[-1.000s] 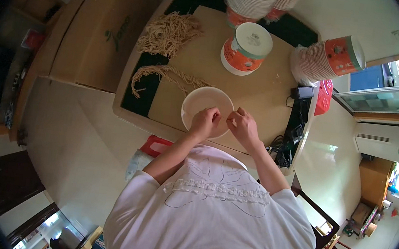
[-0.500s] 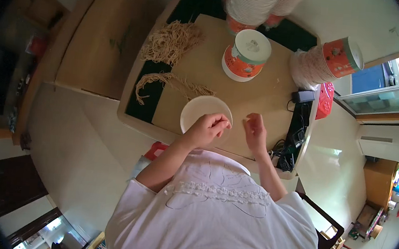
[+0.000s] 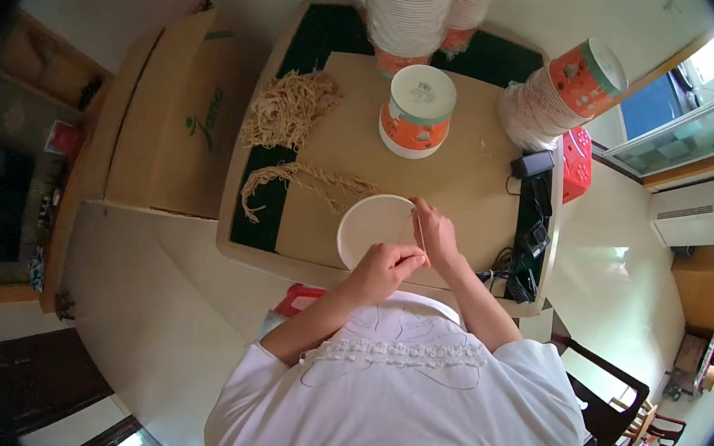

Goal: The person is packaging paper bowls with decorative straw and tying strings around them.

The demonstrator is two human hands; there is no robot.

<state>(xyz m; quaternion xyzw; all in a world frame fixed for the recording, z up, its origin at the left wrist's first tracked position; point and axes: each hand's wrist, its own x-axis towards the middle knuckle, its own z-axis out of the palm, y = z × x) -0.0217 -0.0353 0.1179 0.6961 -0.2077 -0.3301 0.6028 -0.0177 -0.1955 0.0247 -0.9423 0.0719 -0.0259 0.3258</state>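
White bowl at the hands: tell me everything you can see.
The white bowl is round, paper-like in look, mouth up on the near side of the brown board, strand bundle just beyond it. The left hand and right hand overlap its rim; contact is unclear. Its outer wall is mostly hidden.

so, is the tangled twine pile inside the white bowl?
No, the twine pile lies beyond and left of the white bowl, apart from it.
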